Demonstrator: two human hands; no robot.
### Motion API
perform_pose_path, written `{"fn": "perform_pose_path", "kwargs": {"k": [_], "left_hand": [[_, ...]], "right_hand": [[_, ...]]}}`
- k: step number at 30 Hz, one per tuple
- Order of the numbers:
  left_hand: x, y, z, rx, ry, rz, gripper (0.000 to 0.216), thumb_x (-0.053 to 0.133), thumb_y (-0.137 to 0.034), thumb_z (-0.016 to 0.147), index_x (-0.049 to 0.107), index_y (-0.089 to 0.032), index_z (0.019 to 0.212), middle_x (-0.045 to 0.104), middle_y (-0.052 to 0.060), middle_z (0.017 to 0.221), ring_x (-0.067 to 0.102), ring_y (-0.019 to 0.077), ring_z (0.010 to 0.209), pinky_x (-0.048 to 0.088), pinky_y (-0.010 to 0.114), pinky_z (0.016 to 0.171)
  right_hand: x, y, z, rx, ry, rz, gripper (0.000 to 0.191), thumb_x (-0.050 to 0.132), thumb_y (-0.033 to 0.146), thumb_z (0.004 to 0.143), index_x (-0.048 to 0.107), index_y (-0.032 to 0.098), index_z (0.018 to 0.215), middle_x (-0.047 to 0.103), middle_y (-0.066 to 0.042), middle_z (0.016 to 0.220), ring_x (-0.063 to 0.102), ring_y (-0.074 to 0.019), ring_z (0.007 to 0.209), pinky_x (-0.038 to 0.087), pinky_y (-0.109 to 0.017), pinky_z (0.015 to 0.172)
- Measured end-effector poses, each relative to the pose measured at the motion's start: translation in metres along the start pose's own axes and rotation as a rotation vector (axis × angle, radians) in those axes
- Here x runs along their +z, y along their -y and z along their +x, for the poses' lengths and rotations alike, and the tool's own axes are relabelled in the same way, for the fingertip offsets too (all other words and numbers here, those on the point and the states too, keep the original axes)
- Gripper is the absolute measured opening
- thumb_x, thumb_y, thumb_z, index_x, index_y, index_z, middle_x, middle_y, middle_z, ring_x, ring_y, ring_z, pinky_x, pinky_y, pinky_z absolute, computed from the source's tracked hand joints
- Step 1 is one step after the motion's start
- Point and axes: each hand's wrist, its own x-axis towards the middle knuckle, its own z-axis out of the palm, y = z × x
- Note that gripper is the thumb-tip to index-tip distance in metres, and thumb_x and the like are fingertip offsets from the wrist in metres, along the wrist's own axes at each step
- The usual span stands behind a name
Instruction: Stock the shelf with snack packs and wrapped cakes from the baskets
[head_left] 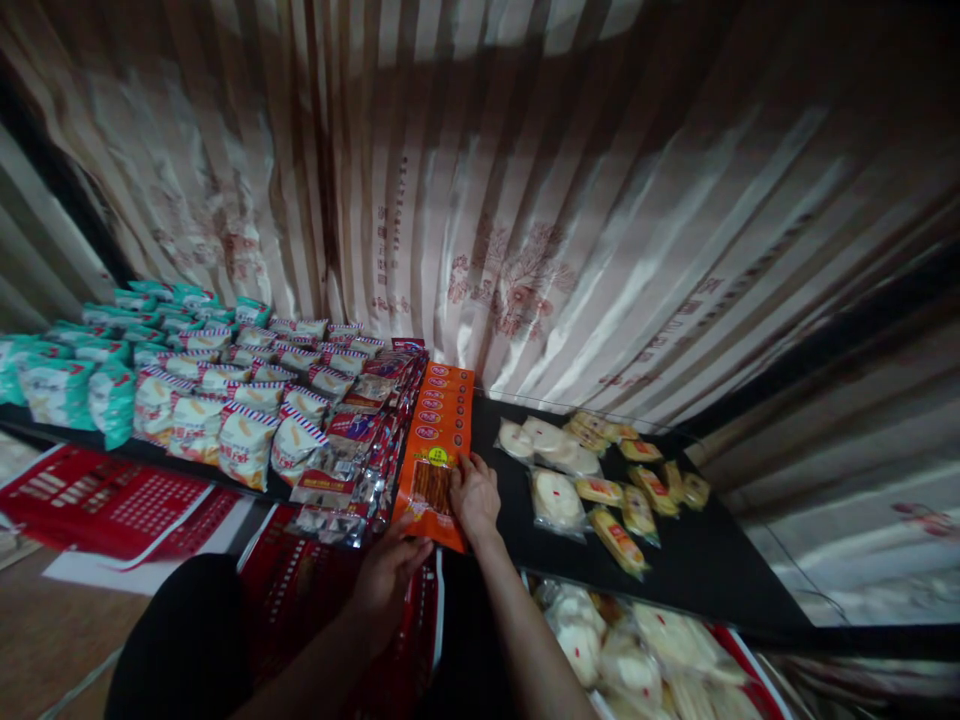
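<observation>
A row of orange snack packets (441, 430) lies on a black table (712, 560), overlapping one another from the curtain toward me. My right hand (474, 496) rests on the right edge of the nearest orange packet (429, 498), fingers curled against it. My left hand (388, 578) is below that packet's front edge, fingers bent, touching its lower corner. To the left lie dark red and silver packets (352, 450) in overlapping rows.
White, blue and red striped bags (240, 420) and green bags (67, 380) fill the table's left. Round white cakes and small yellow packets (600, 480) lie to the right. A red basket (660, 650) holds more cakes below. A striped curtain (525, 200) hangs behind.
</observation>
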Motion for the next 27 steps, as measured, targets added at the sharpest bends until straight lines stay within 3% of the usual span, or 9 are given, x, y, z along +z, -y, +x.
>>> {"fn": "perform_pose_path", "kwargs": {"k": [4, 9, 20, 27], "left_hand": [[-0.004, 0.005, 0.0, 0.066, -0.044, 0.071, 0.017, 0.077, -0.017, 0.06, 0.071, -0.018, 0.076, 0.065, 0.007, 0.108, 0.055, 0.0276, 0.111, 0.041, 0.036, 0.101], [-0.014, 0.018, 0.005, -0.083, -0.131, -0.056, 0.032, 0.076, -0.011, 0.059, 0.067, -0.017, 0.089, 0.069, 0.006, 0.088, 0.066, 0.0246, 0.087, 0.052, 0.038, 0.084], [-0.009, 0.019, 0.009, -0.097, -0.157, -0.097, 0.021, 0.062, -0.002, 0.063, 0.069, -0.015, 0.078, 0.07, 0.005, 0.081, 0.067, 0.0204, 0.083, 0.049, 0.033, 0.085], [-0.004, 0.004, 0.002, -0.041, -0.137, -0.022, 0.018, 0.071, -0.006, 0.058, 0.069, -0.016, 0.073, 0.07, 0.005, 0.084, 0.065, 0.0239, 0.088, 0.049, 0.034, 0.085]], "right_hand": [[0.004, -0.001, -0.001, 0.0, -0.014, 0.009, 0.041, 0.038, 0.029, 0.086, 0.057, 0.018, 0.121, 0.052, -0.009, 0.129, 0.045, -0.0244, 0.111, 0.039, -0.032, 0.088], [0.007, -0.001, -0.004, -0.017, -0.048, -0.014, 0.041, 0.036, 0.03, 0.087, 0.057, 0.02, 0.121, 0.052, -0.007, 0.129, 0.045, -0.0243, 0.11, 0.039, -0.032, 0.088], [0.009, -0.003, -0.001, -0.012, -0.038, -0.012, 0.043, 0.037, 0.029, 0.086, 0.056, 0.015, 0.122, 0.054, -0.007, 0.127, 0.045, -0.025, 0.111, 0.036, -0.031, 0.092], [0.012, -0.006, 0.001, -0.003, -0.051, 0.012, 0.042, 0.037, 0.029, 0.086, 0.056, 0.016, 0.122, 0.053, -0.007, 0.127, 0.043, -0.0235, 0.114, 0.034, -0.03, 0.094]]}}
